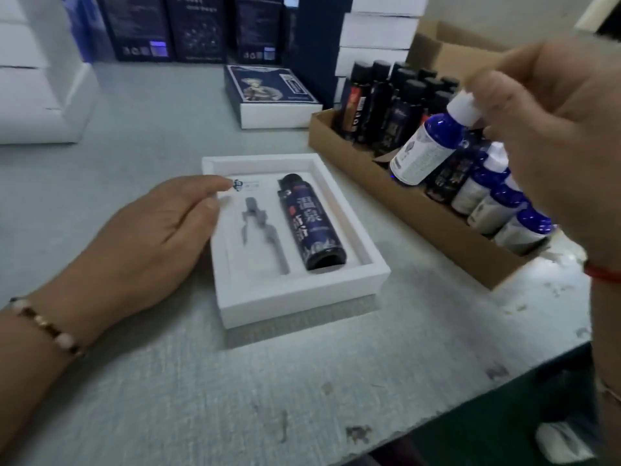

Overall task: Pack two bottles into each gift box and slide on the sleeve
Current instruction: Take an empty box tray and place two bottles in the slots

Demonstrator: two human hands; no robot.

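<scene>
A: Item one, the gift box (302,290)?
B: White, open, flat on the grey bench (201,381), near the middle. Its insert had two long slots. The slot toward 3 o'clock held a dark bottle (311,223), lying down with its cap toward 12 o'clock. The slot toward 9 o'clock held no bottle; a grey printed figure (258,227) showed in it.

A: Left hand (141,250)?
B: At 9 o'clock of the box, palm down, fingers (205,186) laid together on the box's rim and insert, gripping nothing.

A: Right hand (551,136)?
B: Raised at 2 o'clock of the box, thumb and fingers pinching the white cap of a blue bottle (426,146). That bottle hung tilted, base toward the box, above the cardboard tray (369,176), clear of the box.

A: Tray contents?
B: Dark bottles (379,102) stood upright at its 12 o'clock end; blue white-capped bottles (494,200) lay at the 4 o'clock end.

A: Other stock?
B: One closed box with a dark printed sleeve (268,87) at 12 o'clock, dark printed cartons (198,28) standing behind it, and white boxes (376,28) stacked at 1 o'clock.
</scene>
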